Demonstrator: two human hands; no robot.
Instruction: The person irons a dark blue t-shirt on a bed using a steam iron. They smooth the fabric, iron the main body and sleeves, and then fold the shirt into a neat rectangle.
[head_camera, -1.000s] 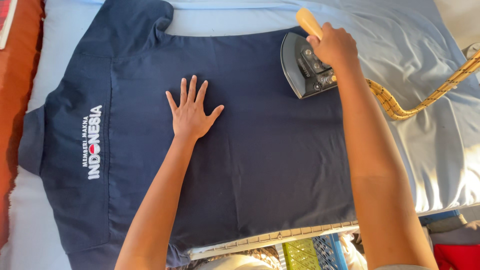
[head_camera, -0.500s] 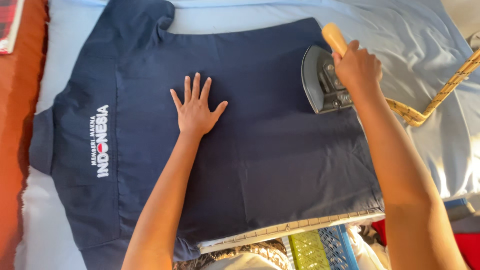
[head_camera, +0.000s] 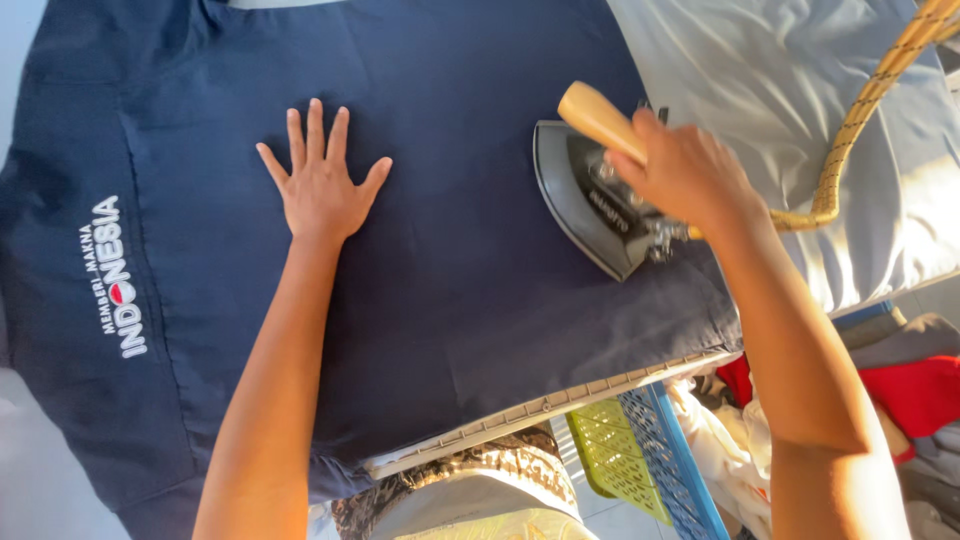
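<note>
A dark navy shirt (head_camera: 460, 250) with white lettering on one sleeve lies spread flat over a padded ironing board. My left hand (head_camera: 322, 180) rests palm down on the cloth, fingers fanned out, holding nothing. My right hand (head_camera: 685, 175) grips the wooden handle of a metal iron (head_camera: 585, 200), whose pointed soleplate sits on the shirt's right side near the board's front edge. A braided yellow cord (head_camera: 850, 130) runs from the iron up to the top right.
The board's pale grey cover (head_camera: 780, 100) shows to the right of the shirt, and its metal edge (head_camera: 560, 405) runs along the front. Below it stand a green and blue plastic basket (head_camera: 640, 450) and a heap of red, white and grey clothes (head_camera: 900, 400).
The iron and my right hand have slid down the shirt toward the board's near edge. My left hand stays flat on the cloth. The view has moved closer.
</note>
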